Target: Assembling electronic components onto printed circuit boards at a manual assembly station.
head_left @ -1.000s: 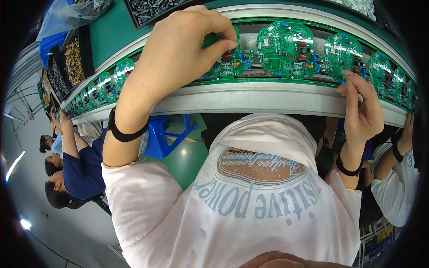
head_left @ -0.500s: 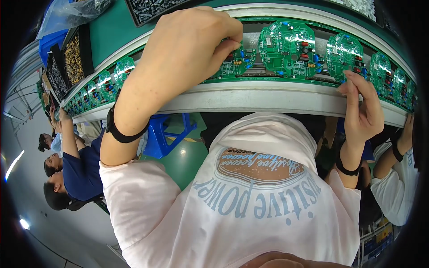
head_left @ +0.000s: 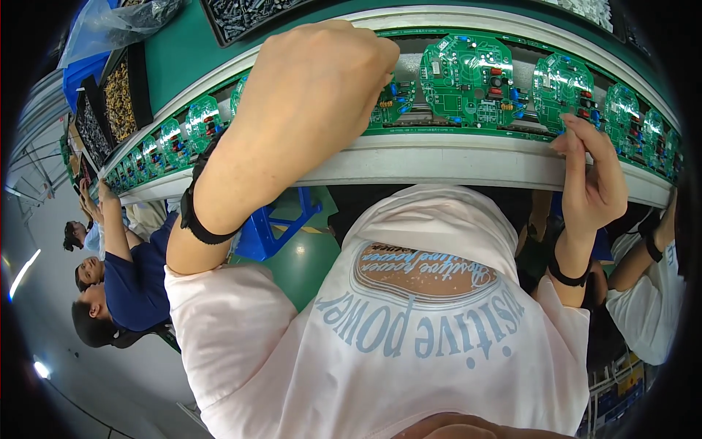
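Note:
My left hand is bent over a green circuit board, covering most of it. Its fingers are curled closed; the tips are hidden behind the back of the hand. To the right lies a rounded circuit board with red, blue and banded parts on it. My right hand is at the near edge of another circuit board, thumb and fingers drawn together in a pinch. Whatever either hand may hold is too small or hidden to make out. A black band circles each wrist.
A pale metal rail runs along the row of boards. Beyond it are a black tray of small dark parts and a bin of yellowish parts. A blue stool stands below. Co-workers are at the left; another person's arm is at the right.
My left hand has turned and dipped slightly, so its thumb and fingertips no longer show. The boards have shifted a little to the left. My right hand is nearly unchanged.

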A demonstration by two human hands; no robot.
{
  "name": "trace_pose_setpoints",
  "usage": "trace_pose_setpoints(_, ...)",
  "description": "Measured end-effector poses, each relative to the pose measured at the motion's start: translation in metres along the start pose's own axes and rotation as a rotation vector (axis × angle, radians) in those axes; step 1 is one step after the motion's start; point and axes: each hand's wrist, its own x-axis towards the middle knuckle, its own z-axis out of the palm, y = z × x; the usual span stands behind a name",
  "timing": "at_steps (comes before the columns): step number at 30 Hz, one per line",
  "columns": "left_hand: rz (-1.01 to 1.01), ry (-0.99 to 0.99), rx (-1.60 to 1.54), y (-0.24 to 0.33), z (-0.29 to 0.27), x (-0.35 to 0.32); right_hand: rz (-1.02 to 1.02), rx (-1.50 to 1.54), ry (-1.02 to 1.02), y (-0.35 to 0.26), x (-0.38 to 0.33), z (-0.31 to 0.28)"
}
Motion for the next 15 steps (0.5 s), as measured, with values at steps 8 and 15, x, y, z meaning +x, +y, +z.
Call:
trace_pose_setpoints(8,-0.014,-0.008,0.068,0.012,-0.002,-0.001,-0.019,0.0,0.011,0.0,0.0,0.001)
trace_pose_setpoints(15,-0.137,0.029,-0.237,-0.007,-0.037,0.02,0.015,-0.011,0.019,0.002,-0.002,0.001)
